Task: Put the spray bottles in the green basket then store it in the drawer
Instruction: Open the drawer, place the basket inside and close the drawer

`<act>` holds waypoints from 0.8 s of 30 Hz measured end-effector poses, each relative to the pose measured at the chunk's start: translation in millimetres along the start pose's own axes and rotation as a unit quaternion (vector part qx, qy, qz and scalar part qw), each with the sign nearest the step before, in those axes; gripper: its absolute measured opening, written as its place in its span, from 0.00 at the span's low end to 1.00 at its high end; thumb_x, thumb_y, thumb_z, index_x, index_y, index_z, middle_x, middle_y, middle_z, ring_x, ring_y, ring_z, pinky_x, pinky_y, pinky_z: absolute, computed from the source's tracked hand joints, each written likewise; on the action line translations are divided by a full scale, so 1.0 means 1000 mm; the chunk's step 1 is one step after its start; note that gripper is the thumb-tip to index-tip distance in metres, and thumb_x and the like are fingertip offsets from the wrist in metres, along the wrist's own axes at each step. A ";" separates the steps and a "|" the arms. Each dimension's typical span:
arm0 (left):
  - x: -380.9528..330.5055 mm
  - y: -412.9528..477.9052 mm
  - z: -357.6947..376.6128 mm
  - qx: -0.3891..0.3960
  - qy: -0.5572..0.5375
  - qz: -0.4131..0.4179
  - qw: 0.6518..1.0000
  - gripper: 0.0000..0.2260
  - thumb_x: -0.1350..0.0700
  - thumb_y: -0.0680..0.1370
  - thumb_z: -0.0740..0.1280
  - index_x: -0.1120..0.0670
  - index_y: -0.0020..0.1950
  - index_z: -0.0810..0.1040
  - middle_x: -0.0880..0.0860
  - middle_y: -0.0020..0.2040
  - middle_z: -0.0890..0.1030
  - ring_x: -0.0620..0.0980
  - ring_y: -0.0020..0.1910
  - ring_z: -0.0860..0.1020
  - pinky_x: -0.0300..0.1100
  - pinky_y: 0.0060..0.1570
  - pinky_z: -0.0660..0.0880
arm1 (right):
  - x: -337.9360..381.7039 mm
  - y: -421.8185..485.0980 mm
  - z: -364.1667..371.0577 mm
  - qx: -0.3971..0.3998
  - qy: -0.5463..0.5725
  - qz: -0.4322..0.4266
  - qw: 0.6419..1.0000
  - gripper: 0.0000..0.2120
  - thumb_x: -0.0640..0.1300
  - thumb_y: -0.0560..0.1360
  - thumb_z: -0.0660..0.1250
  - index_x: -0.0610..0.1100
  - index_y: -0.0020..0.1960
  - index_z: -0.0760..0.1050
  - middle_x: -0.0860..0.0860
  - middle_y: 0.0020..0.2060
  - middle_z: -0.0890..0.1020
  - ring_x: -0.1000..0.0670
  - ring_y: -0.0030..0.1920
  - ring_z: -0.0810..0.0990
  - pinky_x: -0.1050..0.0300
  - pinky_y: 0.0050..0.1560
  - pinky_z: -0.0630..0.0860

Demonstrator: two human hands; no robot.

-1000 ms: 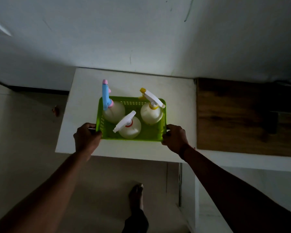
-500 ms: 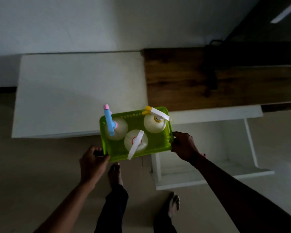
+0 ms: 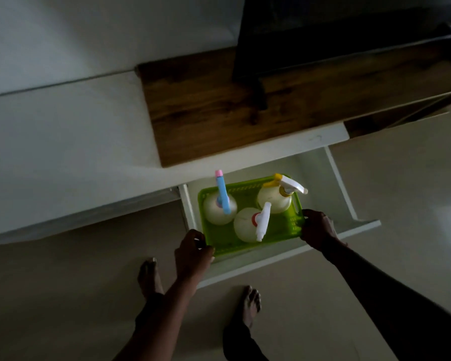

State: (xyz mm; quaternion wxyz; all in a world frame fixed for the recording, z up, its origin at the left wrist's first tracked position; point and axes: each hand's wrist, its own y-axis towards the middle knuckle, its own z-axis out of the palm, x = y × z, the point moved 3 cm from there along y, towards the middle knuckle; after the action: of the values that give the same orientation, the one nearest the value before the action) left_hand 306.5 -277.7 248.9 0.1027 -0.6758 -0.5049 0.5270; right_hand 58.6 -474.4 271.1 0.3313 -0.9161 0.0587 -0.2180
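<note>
Dim room, pale floor; white drawer (image 3: 341,183) pulled open. Green basket (image 3: 248,235) with three spray bottles (image 3: 274,199) sits over it, left hand (image 3: 193,252) gripping at 8 o'clock, right hand (image 3: 318,229) at 3, keeping it level for lowering.

Hidden behind the fingers (image 3: 313,217) of the right hand (image 3: 317,231): the end wall of the green basket (image 3: 284,227) they grip. Likewise masked by the left hand (image 3: 193,252): the basket's near-left corner. Concealed beneath the basket: most of the open drawer (image 3: 284,256) floor. Too dark to identify: the black object (image 3: 323,35) far above the fingertips. Cropped at the bottom edge: both forearms.
</note>
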 end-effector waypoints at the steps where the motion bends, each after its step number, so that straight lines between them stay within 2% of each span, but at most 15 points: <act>1: 0.000 0.006 0.014 0.013 0.001 -0.013 1.000 0.10 0.62 0.66 0.70 0.48 0.38 0.74 0.51 0.32 0.83 0.44 0.29 0.82 0.36 0.27 0.76 | -0.006 0.009 -0.001 0.000 0.015 0.016 1.000 0.23 0.30 0.70 0.64 0.41 0.63 0.76 0.37 0.48 0.84 0.37 0.46 0.83 0.42 0.49 0.81; 3: 0.002 0.019 0.036 0.033 0.022 -0.039 0.998 0.10 0.64 0.68 0.71 0.51 0.40 0.74 0.52 0.35 0.84 0.51 0.34 0.85 0.47 0.38 0.82 | -0.016 0.026 0.003 0.004 0.038 0.040 0.998 0.24 0.30 0.70 0.64 0.41 0.65 0.74 0.37 0.52 0.82 0.37 0.50 0.81 0.42 0.51 0.80; 4: 0.005 0.027 0.047 0.038 0.031 -0.049 0.998 0.10 0.64 0.68 0.72 0.51 0.40 0.74 0.52 0.36 0.84 0.52 0.35 0.85 0.51 0.41 0.83 | -0.020 0.036 0.007 0.008 0.034 0.045 0.998 0.24 0.31 0.70 0.64 0.41 0.66 0.73 0.37 0.53 0.81 0.37 0.52 0.80 0.45 0.51 0.79; 7: 0.021 0.055 0.080 0.037 0.066 -0.057 0.995 0.11 0.61 0.68 0.75 0.51 0.40 0.74 0.50 0.35 0.83 0.49 0.33 0.84 0.49 0.38 0.83 | -0.031 0.070 0.025 0.023 0.002 0.045 0.999 0.23 0.34 0.71 0.65 0.42 0.66 0.71 0.39 0.54 0.80 0.39 0.54 0.77 0.53 0.47 0.74; 10: 0.036 0.084 0.101 0.033 0.138 -0.036 0.989 0.11 0.56 0.68 0.75 0.51 0.41 0.73 0.49 0.36 0.83 0.49 0.37 0.83 0.48 0.40 0.82 | -0.042 0.103 0.048 0.052 0.000 0.054 0.997 0.19 0.36 0.72 0.64 0.41 0.63 0.72 0.42 0.50 0.78 0.41 0.50 0.77 0.55 0.40 0.74; 13: 0.053 0.114 0.118 0.057 0.155 -0.039 0.986 0.11 0.61 0.69 0.74 0.53 0.46 0.75 0.54 0.41 0.85 0.57 0.41 0.84 0.53 0.44 0.82 | -0.054 0.134 0.070 0.080 0.009 0.070 0.994 0.15 0.38 0.74 0.64 0.40 0.61 0.72 0.41 0.52 0.78 0.41 0.51 0.78 0.49 0.44 0.79; 15: 0.063 0.129 0.127 0.062 0.158 -0.053 0.984 0.15 0.64 0.67 0.74 0.57 0.51 0.75 0.57 0.46 0.84 0.59 0.43 0.84 0.54 0.46 0.82 | -0.062 0.150 0.082 0.092 0.012 0.076 0.993 0.15 0.38 0.75 0.64 0.40 0.61 0.71 0.41 0.53 0.77 0.42 0.49 0.78 0.55 0.39 0.77; 17: 0.069 0.137 0.133 0.064 0.173 -0.041 0.982 0.18 0.63 0.65 0.77 0.58 0.51 0.75 0.57 0.48 0.83 0.59 0.46 0.83 0.53 0.48 0.81 | -0.068 0.163 0.092 0.097 0.010 0.078 0.992 0.14 0.38 0.76 0.64 0.40 0.61 0.72 0.40 0.53 0.77 0.43 0.49 0.77 0.58 0.36 0.75; 21: 0.073 0.147 0.141 0.066 0.235 -0.011 0.970 0.20 0.58 0.62 0.80 0.55 0.45 0.71 0.56 0.47 0.83 0.58 0.47 0.81 0.43 0.42 0.74 | -0.077 0.178 0.104 0.090 0.001 0.078 0.993 0.14 0.38 0.75 0.65 0.39 0.60 0.73 0.40 0.54 0.78 0.40 0.54 0.78 0.48 0.49 0.79; 24: 0.078 0.153 0.146 0.072 0.254 -0.007 0.965 0.18 0.57 0.66 0.78 0.56 0.48 0.72 0.56 0.50 0.82 0.59 0.51 0.80 0.41 0.43 0.70 | -0.081 0.186 0.112 0.106 0.009 0.089 0.990 0.16 0.38 0.74 0.65 0.40 0.62 0.73 0.40 0.54 0.78 0.40 0.54 0.79 0.46 0.54 0.80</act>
State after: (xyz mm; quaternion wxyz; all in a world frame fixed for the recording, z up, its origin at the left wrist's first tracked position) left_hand 270.7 -345.3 37.0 0.2799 -0.7745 -0.4280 0.3723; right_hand 41.8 -532.7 47.9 0.4441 -0.8649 0.1198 -0.2010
